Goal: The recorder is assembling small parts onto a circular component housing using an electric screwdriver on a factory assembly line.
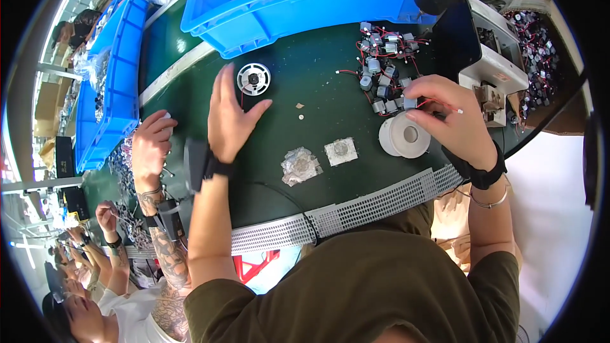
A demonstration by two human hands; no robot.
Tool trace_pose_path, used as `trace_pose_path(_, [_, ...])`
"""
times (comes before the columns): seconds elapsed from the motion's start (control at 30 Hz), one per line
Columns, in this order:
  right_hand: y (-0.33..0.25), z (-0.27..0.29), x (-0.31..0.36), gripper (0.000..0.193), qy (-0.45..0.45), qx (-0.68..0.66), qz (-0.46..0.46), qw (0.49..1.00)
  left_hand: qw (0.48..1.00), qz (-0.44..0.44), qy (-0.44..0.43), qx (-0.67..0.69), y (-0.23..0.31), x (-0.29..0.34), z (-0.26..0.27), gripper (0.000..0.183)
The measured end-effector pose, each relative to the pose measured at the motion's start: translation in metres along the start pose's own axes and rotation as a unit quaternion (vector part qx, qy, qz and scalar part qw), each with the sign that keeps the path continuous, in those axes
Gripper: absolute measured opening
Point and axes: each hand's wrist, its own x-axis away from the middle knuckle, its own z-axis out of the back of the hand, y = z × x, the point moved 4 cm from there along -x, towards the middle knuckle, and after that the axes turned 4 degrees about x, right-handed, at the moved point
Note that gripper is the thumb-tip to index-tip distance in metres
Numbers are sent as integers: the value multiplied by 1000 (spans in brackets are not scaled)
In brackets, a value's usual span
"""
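My right hand (459, 128) pinches a small grey motor (409, 103) between thumb and fingertips, at the near edge of a pile of similar motors (383, 57). A red wire with a white plug (460, 111) trails across its fingers. Just below that hand stands a white round housing (395, 138) with a hole in its top, partly covered by the thumb. My left hand (230, 121) is open, fingers spread, beside a white spoked disc (253, 79) with a dark centre. That disc lies on the green table (273, 121), and a red wire shows at its lower left.
A blue bin (305, 13) with white round parts stands at the back. Two greyish patches (300, 166) (342, 151) lie on the table. A grey slotted strip (356, 211) lines the front edge. Right are a metal box (502, 76) and a carton of motors (537, 57); left, a co-worker's hand (151, 146).
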Motion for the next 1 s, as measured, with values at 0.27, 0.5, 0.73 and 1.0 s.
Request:
trace_pose_path(0.27, [-7, -1, 6, 25, 12, 44, 29, 999, 975, -117, -152, 112, 59, -18, -51, 59])
trace_pose_path(0.5, [-2, -11, 21, 25, 32, 27, 83, 996, 949, -9, 163, 270, 74, -89, 51, 33])
trace_pose_path(0.73, [12, -12, 26, 27, 48, -32, 35, 998, 927, -111, -358, -10, 48, -267, -38, 23])
trace_pose_path(1.0, [10, -11, 31, 29, 47, -58, 43, 996, 896, -239, -292, -235, -6, -300, -110, 41])
